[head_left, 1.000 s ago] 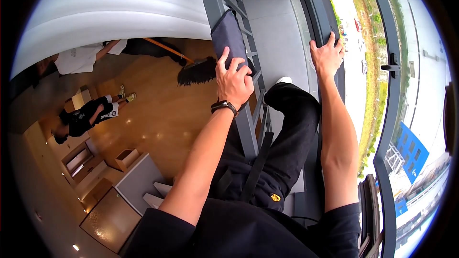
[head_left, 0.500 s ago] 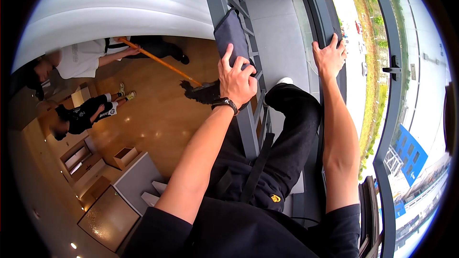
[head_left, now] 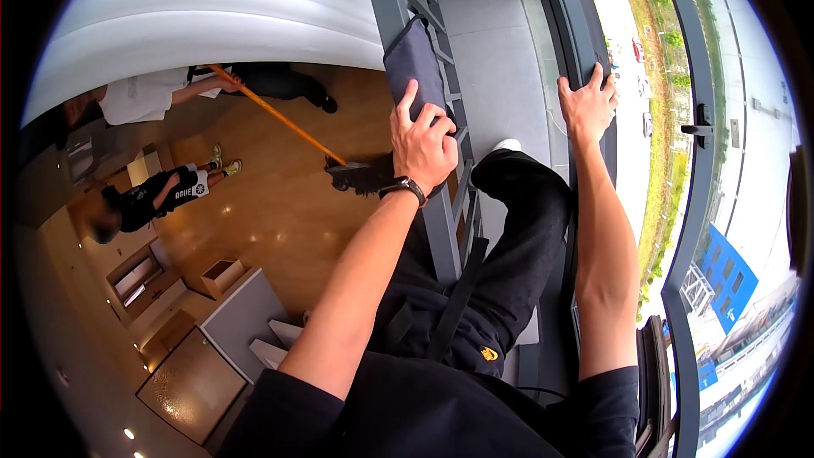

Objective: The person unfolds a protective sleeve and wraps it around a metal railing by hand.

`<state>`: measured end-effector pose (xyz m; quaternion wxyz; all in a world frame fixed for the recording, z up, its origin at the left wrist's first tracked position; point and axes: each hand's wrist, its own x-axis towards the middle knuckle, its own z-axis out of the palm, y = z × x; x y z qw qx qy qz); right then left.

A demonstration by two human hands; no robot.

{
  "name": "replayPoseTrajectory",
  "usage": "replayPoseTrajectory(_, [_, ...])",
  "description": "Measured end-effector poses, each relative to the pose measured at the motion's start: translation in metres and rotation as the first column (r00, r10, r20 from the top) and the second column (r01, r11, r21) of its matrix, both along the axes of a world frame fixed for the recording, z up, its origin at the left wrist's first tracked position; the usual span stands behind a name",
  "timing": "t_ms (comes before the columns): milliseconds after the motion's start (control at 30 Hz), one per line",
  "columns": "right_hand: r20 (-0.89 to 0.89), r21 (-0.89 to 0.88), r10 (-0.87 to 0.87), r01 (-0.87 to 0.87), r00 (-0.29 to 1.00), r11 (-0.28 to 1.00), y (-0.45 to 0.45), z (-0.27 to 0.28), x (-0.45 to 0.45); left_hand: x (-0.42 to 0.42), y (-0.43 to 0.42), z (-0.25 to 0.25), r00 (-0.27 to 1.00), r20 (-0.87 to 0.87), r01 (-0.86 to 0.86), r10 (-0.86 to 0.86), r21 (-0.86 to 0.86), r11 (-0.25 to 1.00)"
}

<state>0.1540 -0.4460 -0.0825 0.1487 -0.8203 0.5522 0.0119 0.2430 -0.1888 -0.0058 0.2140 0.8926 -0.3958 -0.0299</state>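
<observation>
My left hand (head_left: 424, 142) rests on a folded dark grey cloth (head_left: 413, 51) draped over a grey metal railing (head_left: 439, 233). Its fingers curl over the cloth and rail, with the index finger stretched along the cloth; the underside of the grip is hidden. A dark wristband (head_left: 413, 188) circles that wrist. To the right, my right hand (head_left: 588, 110) grips the edge of a dark window frame (head_left: 570, 25), thumb on one side and fingers over the other. One of my legs (head_left: 526, 212), in black trousers, stands between railing and window.
Beyond the railing, a person in a white top (head_left: 140, 100) holds an orange-handled mop (head_left: 288, 123) with a dark shaggy head over the brown floor (head_left: 280, 229). Another person in black (head_left: 140, 208) is farther off. A white curtain (head_left: 220, 8) hangs alongside; cars and greenery show outside.
The mop head has shifted slightly left, away from the railing. The person in black has moved an arm and turned a little. My hands keep their places on the cloth and frame.
</observation>
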Motion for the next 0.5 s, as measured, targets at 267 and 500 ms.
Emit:
replayPoseTrajectory(267, [0.001,0.01,0.003,-0.003,1.0,1.0,0.0,0.0015,0.0001,-0.0018,-0.0039,0.0081,0.999,-0.022,-0.031,0.031,-0.018,0.999])
replayPoseTrajectory(500, [0.003,0.007,0.004,-0.004,1.0,1.0,0.0006,0.0022,-0.0001,-0.0012,-0.0035,-0.0001,0.999,-0.001,-0.045,0.045,-0.038,0.998])
